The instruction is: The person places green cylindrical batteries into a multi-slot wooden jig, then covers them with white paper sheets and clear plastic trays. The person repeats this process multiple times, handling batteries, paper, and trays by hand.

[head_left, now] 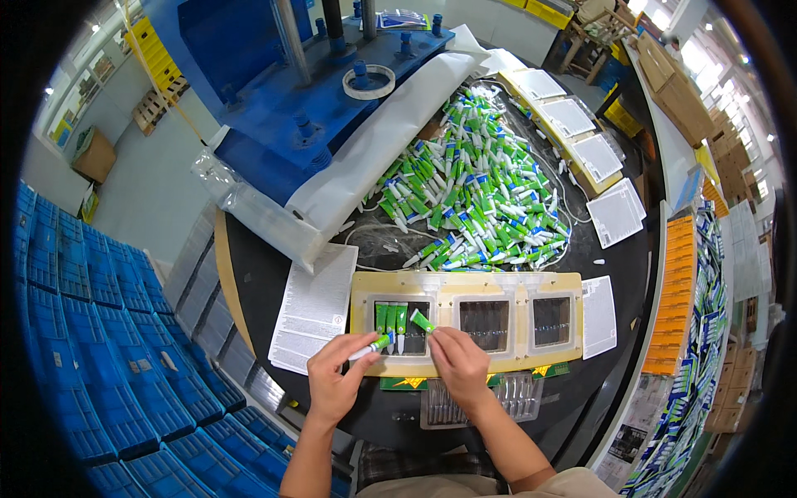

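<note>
My left hand [334, 378] pinches a small green, blue and white glue-like tube [378, 344] between thumb and fingers, its white tip pointing left. In my right hand [462, 365] a green tube [421, 320] is held by one end, tilted over the left window of a yellow frame [516, 284]. Inside that window several green tubes [391, 322] stand side by side, white tips toward me. The frame's middle window [484, 322] and right window [551, 320] show clear ribbed plastic with no tubes in them. Clear blister plastic [523, 397] pokes out below the frame.
Beyond the frame lies a big heap of tubes [477, 195]. A blue press [274, 100] rises at the far left. Printed cards [314, 307] flank the frame, and another yellow frame [564, 124] sits at the far right. Blue crates [91, 349] stack at left.
</note>
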Available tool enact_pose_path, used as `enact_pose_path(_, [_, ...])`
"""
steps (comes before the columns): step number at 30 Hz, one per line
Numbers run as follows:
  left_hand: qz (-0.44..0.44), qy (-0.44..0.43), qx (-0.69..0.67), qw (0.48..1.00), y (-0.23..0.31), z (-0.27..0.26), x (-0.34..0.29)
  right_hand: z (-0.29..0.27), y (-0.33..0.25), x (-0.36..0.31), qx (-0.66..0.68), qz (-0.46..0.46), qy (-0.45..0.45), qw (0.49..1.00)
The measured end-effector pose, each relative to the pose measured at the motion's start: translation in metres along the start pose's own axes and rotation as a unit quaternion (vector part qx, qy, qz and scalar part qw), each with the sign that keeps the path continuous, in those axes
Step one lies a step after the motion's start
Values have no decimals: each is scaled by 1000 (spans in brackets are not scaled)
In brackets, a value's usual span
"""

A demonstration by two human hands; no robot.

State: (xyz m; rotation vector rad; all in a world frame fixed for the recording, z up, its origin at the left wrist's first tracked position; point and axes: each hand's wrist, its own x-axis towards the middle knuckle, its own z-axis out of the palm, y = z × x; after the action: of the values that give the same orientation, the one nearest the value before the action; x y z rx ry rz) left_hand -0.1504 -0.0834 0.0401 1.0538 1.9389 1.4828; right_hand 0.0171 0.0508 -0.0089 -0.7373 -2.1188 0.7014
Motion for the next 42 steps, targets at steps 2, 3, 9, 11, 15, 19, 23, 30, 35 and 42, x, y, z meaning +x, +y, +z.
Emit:
enact_pose_path(2, [2,32,8,999,1,6,-2,5,-3,2,-25,-41,5,999])
enact_pose_path(3, [10,35,13,999,3,9,-3,7,-5,2,-29,-25,-8,999])
enact_pose_path(9, [60,49,101,992,6,18,-9,17,-17,2,-80,3,-77,994])
enact_pose_path(11, [107,34,145,983,5,22,-10,16,-13,18,-45,1,-21,999])
enact_pose_path(15, [283,4,248,926,-4,41,-7,8,24,92,-59,16,-82,995])
enact_pose_path(19, [311,-73,278,906,-18,66,2,37,77,178,-157,-82,-384,906])
enact_pose_path(23, [283,-35,266,921,-31,77,7,60,92,202,-239,-130,-500,822])
enact_pose_path(30, [270,-40,341,900,-37,79,4,-43,55,139,-46,-150,-148,976])
enact_pose_path(35, [262,-74,357,894,-38,71,5,-90,40,41,-48,-130,-208,968])
enact_pose_path(42, [244,-91,340,903,-25,67,14,-64,57,17,-155,-199,-185,950])
